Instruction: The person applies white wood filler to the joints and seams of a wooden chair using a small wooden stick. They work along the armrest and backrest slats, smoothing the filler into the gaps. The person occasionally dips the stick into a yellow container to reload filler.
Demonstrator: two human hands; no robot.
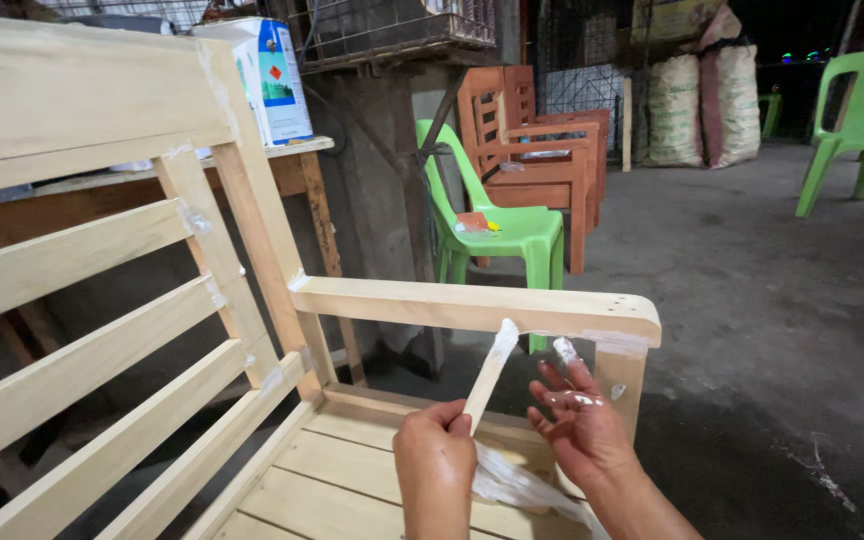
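An unfinished pale wooden chair fills the left and lower view, with a slatted back, a slatted seat and one armrest. My left hand grips a flat wooden stick whose tip carries white putty and touches the underside of the armrest. My right hand is beside it with fingers spread, white putty on the fingertips, one finger raised near the armrest's front post. A clear plastic bag lies on the seat under my hands.
A green plastic chair stands behind the armrest, brown wooden chairs beyond it. A white and blue container sits on a workbench. Stuffed sacks and another green chair stand on the concrete floor.
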